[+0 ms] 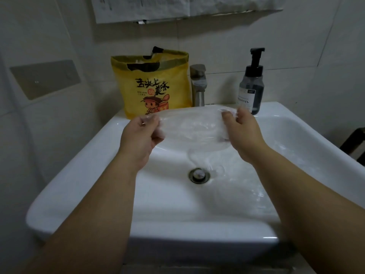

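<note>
A clear plastic bag [189, 127] is held stretched above the white sink [83, 175], pinched at its ends by the left hand [139, 135] and the right hand [242, 129], forearms extended.

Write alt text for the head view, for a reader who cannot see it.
A left hand and a right hand hold a thin translucent sheet above a white sink. Behind stand a yellow bag, a metal tap and a pump bottle.

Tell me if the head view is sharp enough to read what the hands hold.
Head view: dim, flat light; the translucent sheet pinched by the left hand and right hand is blurred and blends into the white sink; wide-angle distortion bows the sink rim; glints near the drain.
</note>
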Demonstrator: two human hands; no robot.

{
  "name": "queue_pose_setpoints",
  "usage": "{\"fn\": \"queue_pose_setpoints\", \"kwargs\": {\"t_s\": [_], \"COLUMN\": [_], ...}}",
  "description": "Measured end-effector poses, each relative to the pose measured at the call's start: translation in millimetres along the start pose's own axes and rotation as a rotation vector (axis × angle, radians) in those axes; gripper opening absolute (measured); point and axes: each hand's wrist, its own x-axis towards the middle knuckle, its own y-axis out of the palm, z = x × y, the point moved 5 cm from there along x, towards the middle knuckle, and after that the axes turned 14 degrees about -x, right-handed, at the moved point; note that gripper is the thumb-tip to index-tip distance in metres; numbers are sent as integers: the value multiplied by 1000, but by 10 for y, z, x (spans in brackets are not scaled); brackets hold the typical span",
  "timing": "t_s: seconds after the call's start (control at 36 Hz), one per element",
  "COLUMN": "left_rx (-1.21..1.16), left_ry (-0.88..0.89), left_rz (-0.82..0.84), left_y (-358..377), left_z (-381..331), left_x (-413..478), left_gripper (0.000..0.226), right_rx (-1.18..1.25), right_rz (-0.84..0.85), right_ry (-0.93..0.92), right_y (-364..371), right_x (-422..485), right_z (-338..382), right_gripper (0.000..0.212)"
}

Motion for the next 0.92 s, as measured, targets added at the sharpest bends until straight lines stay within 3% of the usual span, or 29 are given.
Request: {"fn": "queue_pose_setpoints", "kwargs": {"t_s": [0.08,0.19,0.28,0.36,0.47,0.58,0.64,0.69,0.72,0.81,0.83,0.92], "left_rx": [92,579,670,753,924,878,787,665,601,461,443,452], "left_ry": [25,249,412,292,-32,-142,-146,-195,-230,-266,-243,-155], "left_rz": [-84,-216,-109,90,277,354,355,372,376,337,323,289], "left_y": [-67,-161,-34,94,102,102,135,168,181,188,196,210], "left_z": [-25,-130,-213,-122,92,190,181,183,191,205,198,192], "left_x": [12,-4,-90,-142,-153,-148,-153,-166,-174,-166,-165,-151], "left_gripper": [4,48,68,77,56,42,32,15,14,16,15,11], "right_rx": [-25,-63,-83,-71,37,465,603,610,581,528,540,483], "right_rz": [-37,-16,66,140,194,280,314,358,375,404,427,554], "right_ry": [-66,-104,-88,-80,-9,218,243,243,258,373,394,385], "right_y": [-56,-104,-71,-14,28,62,80,138,168,224,245,404], "right_x": [23,42,20,4,45,49,27,-29,-58,-84,-97,-202], "right_z": [13,23,21,23,-22,-28,15,57,64,-30,-38,-28], "right_gripper": [22,11,18,29,46,71,56,24,25,71,78,64]}}
